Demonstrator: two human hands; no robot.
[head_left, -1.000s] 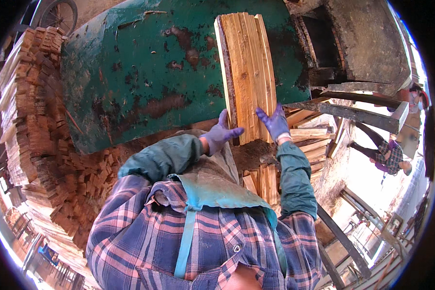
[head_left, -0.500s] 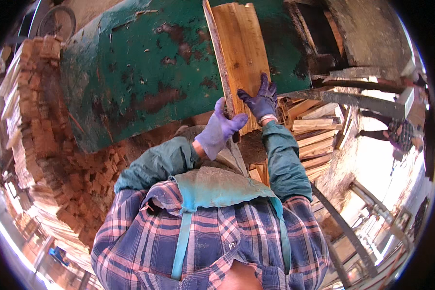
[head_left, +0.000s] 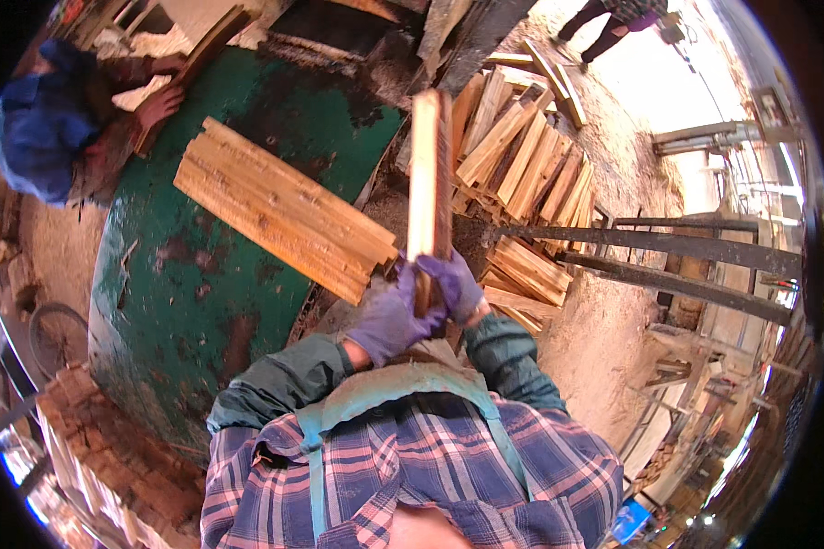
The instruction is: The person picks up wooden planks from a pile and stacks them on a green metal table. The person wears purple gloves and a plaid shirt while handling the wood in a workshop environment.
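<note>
Both hands, in purple gloves, hold the near end of a narrow wooden slab [head_left: 426, 174] with dark bark along its right side. The slab points away from me, just past the right edge of the green metal table [head_left: 201, 329]. My left hand [head_left: 392, 318] is closed at the slab's near end from the left. My right hand [head_left: 455, 285] wraps it from the right; some fingers are hidden. Left of the slab, several wooden boards [head_left: 284, 210] lie side by side at an angle on the table, their near end close to my left hand.
Beyond the table to the right lies a stack of cut wood pieces [head_left: 522, 156], with a smaller pile [head_left: 526, 274] nearer. Dark metal bars [head_left: 650, 247] reach rightward. At the far left, a co-worker in a blue cap [head_left: 41, 137] grips a curved slab [head_left: 192, 78]. Another person [head_left: 618, 18] stands far right.
My view has turned right. My hands have left the wide boards and now hold the bark-edged slab off the table's right side. The co-worker at the left has come into view.
</note>
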